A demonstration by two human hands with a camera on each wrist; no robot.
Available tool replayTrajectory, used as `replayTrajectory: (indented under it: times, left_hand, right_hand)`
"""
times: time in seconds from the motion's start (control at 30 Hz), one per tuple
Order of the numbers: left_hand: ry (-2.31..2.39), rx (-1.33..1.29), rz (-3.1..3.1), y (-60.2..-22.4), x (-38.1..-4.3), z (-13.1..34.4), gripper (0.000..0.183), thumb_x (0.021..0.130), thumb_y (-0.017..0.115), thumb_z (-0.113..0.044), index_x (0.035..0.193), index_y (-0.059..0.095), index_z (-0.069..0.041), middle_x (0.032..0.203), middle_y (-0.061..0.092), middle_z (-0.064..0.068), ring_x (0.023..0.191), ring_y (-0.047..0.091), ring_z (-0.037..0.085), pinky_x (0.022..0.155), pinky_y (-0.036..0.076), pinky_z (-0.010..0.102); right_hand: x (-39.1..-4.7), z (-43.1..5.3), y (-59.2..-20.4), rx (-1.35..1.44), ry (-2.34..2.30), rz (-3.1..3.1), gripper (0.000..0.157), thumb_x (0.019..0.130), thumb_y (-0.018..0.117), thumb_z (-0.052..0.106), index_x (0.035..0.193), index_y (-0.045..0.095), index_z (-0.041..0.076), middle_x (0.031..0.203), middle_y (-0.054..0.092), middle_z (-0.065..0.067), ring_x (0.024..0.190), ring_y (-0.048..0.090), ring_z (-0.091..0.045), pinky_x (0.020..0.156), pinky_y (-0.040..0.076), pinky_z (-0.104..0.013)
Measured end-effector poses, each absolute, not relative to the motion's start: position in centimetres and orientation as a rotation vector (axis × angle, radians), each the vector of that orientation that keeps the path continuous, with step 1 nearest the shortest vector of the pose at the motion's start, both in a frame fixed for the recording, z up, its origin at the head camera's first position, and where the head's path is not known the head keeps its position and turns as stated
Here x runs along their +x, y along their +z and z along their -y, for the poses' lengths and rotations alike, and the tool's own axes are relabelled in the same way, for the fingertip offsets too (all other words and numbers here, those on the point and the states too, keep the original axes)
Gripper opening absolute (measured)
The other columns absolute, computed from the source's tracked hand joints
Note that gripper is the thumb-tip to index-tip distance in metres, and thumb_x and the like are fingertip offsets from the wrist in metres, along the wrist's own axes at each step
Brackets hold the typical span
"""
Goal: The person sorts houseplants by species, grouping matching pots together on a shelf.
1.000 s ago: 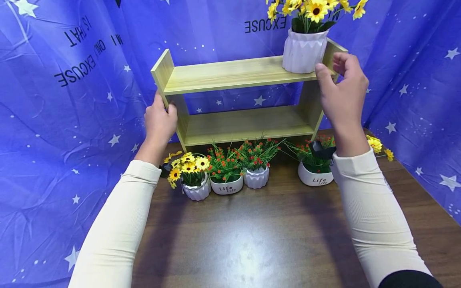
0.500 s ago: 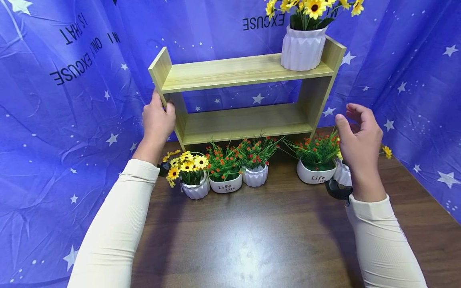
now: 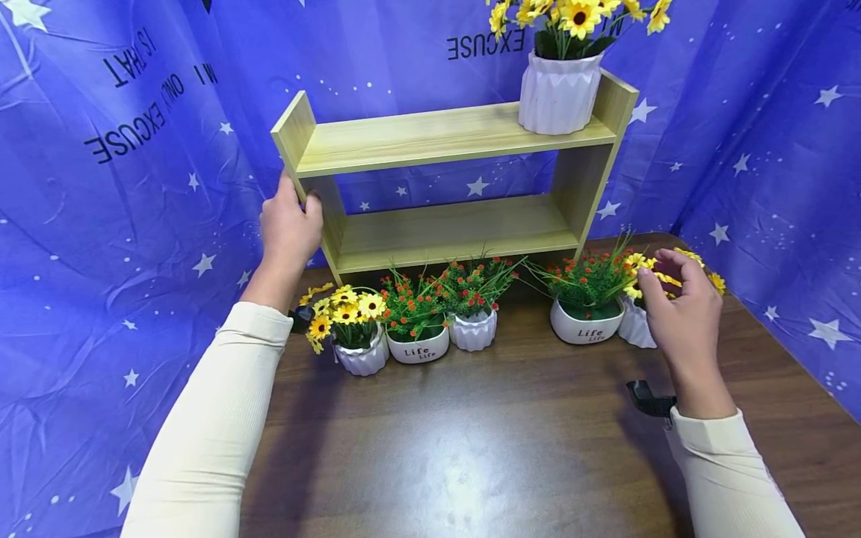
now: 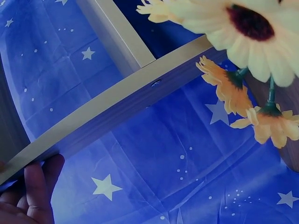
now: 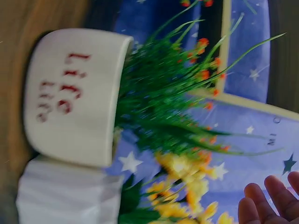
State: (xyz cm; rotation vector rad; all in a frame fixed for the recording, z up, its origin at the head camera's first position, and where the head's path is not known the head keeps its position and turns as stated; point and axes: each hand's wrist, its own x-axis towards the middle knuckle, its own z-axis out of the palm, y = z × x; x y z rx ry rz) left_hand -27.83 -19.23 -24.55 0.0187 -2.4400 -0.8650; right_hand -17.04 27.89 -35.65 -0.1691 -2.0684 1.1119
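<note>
A pale wooden two-tier shelf (image 3: 444,142) stands at the back of the table. My left hand (image 3: 291,228) grips its left side panel, thumb on the inner side and fingers outside. On the upper board's right end sits a white fluted pot (image 3: 560,93) of yellow flowers. My right hand (image 3: 686,325) is held in the air with loosely curved fingers and nothing in it. It is nearest to another white fluted pot (image 3: 635,326) of yellow flowers, which it partly covers in the head view. Beside that pot is an oval white "Life" pot (image 5: 74,98) with red-flowered greenery.
Along the shelf's left front stand a yellow-flower pot (image 3: 362,357), an oval "Life" pot (image 3: 418,348) and a fluted pot (image 3: 474,332) with red flowers. A blue star-printed curtain (image 3: 168,187) encloses the brown wooden table (image 3: 444,433).
My right hand has come away from the shelf's upper right side, moving down and right to the potted flowers. The left hand keeps its grip on the shelf.
</note>
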Motion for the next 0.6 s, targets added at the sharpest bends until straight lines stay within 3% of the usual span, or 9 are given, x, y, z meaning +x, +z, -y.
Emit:
replayTrajectory:
  times: [0.6]
  left_hand:
    - [-0.854,0.014,2.434,-24.5,-27.9,19.1,0.040,0.101,0.044,-0.024,0.138,0.047,-0.010,0.118,0.065,0.028,0.109,0.061,0.049,0.088,0.045,0.060]
  right_hand:
    - [-14.1,-32.4,-40.6,-0.385,1.047,2.119,0.038,0.093,0.065,0.022,0.125,0.064,0.001,0.113,0.067,-0.020,0.084,0.052,0.017,0.075,0.042,-0.008]
